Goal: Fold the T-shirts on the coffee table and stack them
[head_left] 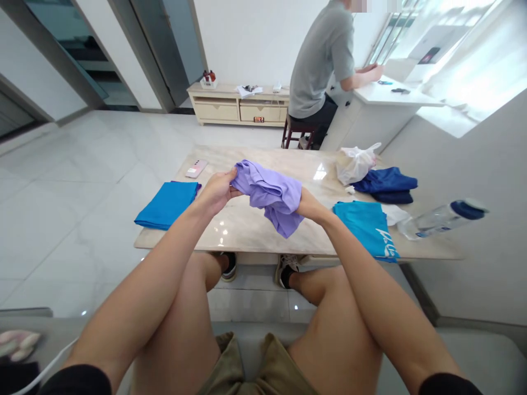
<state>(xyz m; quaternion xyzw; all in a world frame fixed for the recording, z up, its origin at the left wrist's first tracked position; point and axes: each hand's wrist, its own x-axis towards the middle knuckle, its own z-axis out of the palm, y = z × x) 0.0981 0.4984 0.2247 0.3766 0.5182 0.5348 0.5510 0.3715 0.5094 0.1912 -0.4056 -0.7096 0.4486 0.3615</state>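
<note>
A bunched lavender cloth (267, 189), perhaps a garment, hangs above the middle of the marble-patterned table (242, 230). My left hand (222, 189) pinches its left end between thumb and fingers. At the other end my right hand (308, 204) grips the cloth, its fingers mostly hidden in the folds. Left of my hands lies a folded blue cloth (168, 204), with a bit of purple fabric showing at its far edge. On the right rests a folded turquoise cloth (364, 225) with white lettering, close to my right forearm.
A pink phone (196, 168) lies at the table's far left. Toward the right are a white plastic bag (356, 163), dark blue fabric (387, 184) and a clear bottle (436, 222) with a blue lid. Beyond, a person in grey (323, 60) sits on a stool near a low cabinet (218, 112).
</note>
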